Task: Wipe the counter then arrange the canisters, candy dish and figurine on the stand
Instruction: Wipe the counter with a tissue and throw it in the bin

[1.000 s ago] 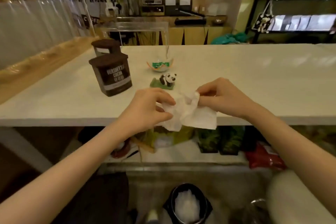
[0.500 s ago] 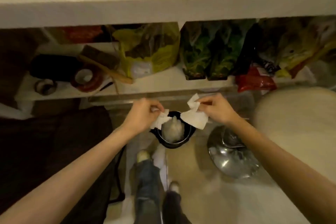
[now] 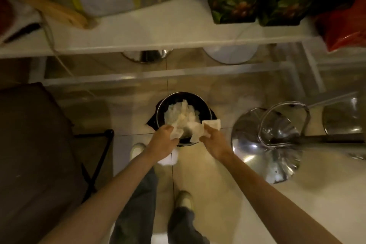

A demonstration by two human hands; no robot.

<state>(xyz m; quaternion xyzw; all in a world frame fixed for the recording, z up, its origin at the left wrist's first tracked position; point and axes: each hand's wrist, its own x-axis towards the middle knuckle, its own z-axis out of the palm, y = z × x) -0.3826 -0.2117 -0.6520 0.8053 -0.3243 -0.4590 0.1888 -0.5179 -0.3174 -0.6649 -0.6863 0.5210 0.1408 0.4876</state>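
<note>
Pale floor tiles [image 3: 227, 184] surround a round black bin [image 3: 183, 119]; at its six o'clock rim, both hands, left [image 3: 164, 142] and right [image 3: 214, 141], pinch a crumpled white paper towel [image 3: 188, 127].

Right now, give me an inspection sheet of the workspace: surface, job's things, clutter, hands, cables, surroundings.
Surface: counter not in view; tiled floor and a white shelf show.
Job's things: tissue, held by both hands over the black bin; canisters, dish, figurine and stand not seen.
Clutter: bin already holds crumpled white paper; bags crowd the shelf.
Hands: left hand and right hand each pinch the tissue at the bin's near rim.
Cables: a thin cord hangs off the shelf's left end.
Surroundings: chrome stool base right of the bin, dark case on the left, the person's shoes below.
</note>
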